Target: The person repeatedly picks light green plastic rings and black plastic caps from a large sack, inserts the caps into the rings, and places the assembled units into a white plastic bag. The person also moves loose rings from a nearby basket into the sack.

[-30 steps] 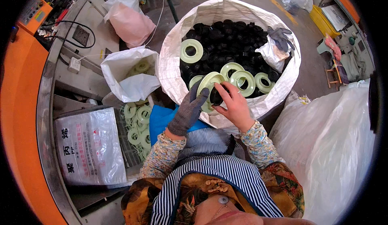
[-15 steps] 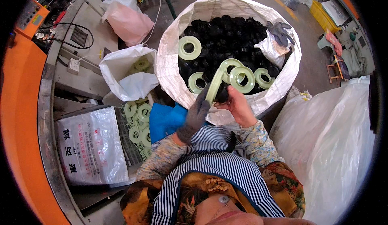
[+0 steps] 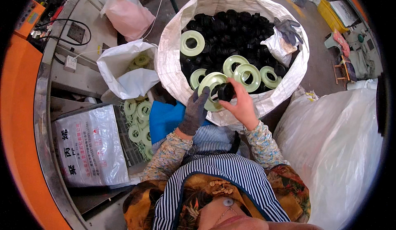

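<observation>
My left hand [image 3: 194, 113], in a dark grey glove, grips a pale green plastic flanged ring [image 3: 208, 81] by its left edge. Between the bare fingers of my right hand [image 3: 242, 105] is a round black plastic part [image 3: 225, 92], held against the ring's opening. Whether the two are joined cannot be made out. Both hands are over the near rim of a large white woven sack [image 3: 171, 50]. Inside it lies a heap of black round parts [image 3: 231, 34] with several green rings [image 3: 247, 78] on top.
A grey glove [image 3: 286, 29] lies on a crumpled white bag [image 3: 280, 49] in the sack. To the left stand a smaller white bag [image 3: 123, 79], several green rings [image 3: 143, 110] and a flat printed sack [image 3: 93, 147]. Big translucent bags [image 3: 330, 147] fill the right.
The green ring, edge-on before, has turned so its round opening shows. My right hand has lifted slightly, bringing the black part to that opening.
</observation>
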A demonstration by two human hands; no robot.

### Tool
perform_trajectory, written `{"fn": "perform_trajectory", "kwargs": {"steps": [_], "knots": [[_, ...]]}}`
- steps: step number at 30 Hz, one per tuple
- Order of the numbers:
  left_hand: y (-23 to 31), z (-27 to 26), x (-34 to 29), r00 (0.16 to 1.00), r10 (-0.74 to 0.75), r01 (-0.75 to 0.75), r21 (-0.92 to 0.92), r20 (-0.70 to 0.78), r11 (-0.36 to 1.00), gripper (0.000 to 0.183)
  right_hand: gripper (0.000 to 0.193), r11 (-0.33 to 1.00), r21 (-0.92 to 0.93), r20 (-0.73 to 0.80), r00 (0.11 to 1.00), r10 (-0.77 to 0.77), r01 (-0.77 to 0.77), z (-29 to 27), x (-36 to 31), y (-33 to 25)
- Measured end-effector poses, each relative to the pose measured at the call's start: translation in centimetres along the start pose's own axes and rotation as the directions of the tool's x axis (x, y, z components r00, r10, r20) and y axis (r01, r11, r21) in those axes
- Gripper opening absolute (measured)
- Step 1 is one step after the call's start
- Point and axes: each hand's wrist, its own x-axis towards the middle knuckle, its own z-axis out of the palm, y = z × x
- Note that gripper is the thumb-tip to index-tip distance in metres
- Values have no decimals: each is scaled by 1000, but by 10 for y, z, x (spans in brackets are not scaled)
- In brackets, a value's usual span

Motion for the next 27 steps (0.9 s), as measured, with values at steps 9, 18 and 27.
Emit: {"fn": "perform_trajectory", "kwargs": {"steps": [9, 18, 27], "knots": [[6, -16, -4, 789, 452, -601, 676, 416, 427, 72, 85, 851, -333, 186, 914, -362, 405, -14, 6, -20], [13, 0, -10, 811, 390, -585, 625, 437, 518, 65, 86, 820, -551, 282, 891, 356, -153, -22, 14, -48], [19, 4, -12, 803, 416, -593, 644, 426, 484, 58, 86, 815, -451, 189, 932, -311, 363, -18, -8, -23]]}}
